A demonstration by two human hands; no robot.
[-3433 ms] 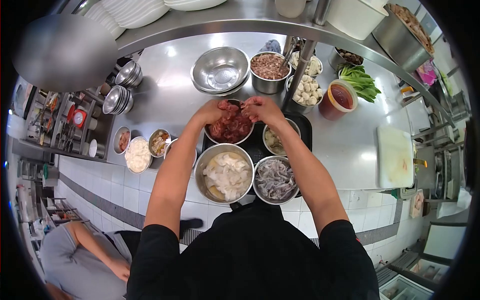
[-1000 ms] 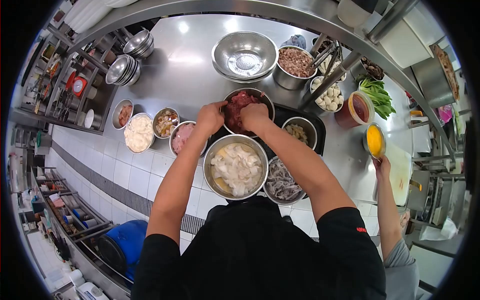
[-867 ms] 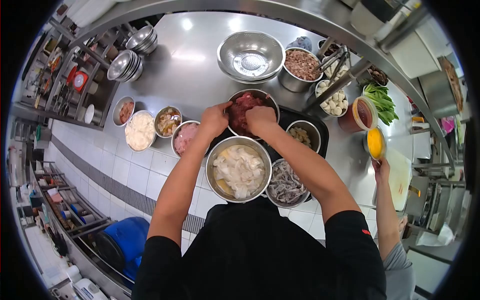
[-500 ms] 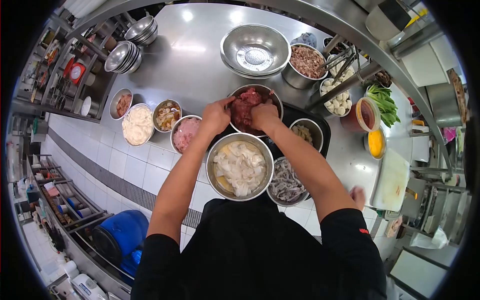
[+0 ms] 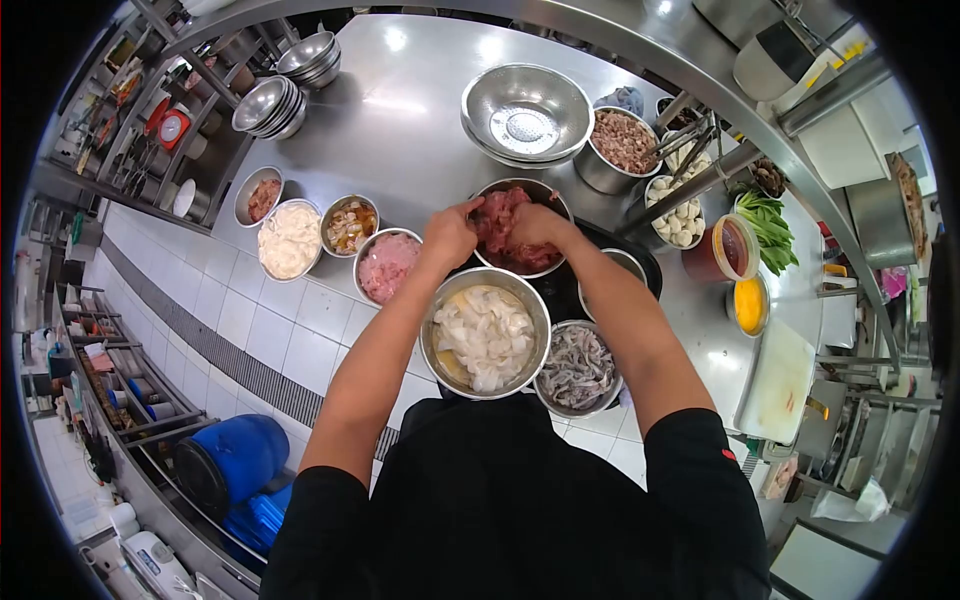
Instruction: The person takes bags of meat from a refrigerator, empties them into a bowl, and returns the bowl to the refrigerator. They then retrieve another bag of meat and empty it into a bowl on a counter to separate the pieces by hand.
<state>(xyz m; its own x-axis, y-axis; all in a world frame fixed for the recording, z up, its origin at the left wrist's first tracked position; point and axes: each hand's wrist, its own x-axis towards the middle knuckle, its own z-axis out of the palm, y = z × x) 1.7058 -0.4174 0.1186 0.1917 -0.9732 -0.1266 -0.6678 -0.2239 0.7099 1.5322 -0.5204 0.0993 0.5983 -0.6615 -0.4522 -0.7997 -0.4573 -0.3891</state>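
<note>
Red raw meat (image 5: 500, 218) lies in a metal bowl (image 5: 566, 200) near the middle of the steel table. On the bowl's left rim is my left hand (image 5: 450, 238), its fingers closed round the edge. My right hand (image 5: 538, 226) is inside the bowl, with its curled fingers sunk in the meat and partly hidden by it. Just in front of this bowl, a larger bowl of pale, translucent slices (image 5: 485, 335) stands close to my body. Grey strips (image 5: 576, 366) fill a bowl below my right forearm.
Left of my hands are bowls of pink mince (image 5: 388, 267) and white paste (image 5: 290, 240). Stacked colanders (image 5: 525, 115) stand behind. To the right are a red-sauce tub (image 5: 718, 250), leafy greens (image 5: 767, 230), a cutting board (image 5: 778, 385) and a slanting metal post (image 5: 700, 185).
The camera view has shifted slightly. My right hand has moved within the meat, which now looks flatter. Another person's hand, seen earlier near my right elbow, is out of view.
</note>
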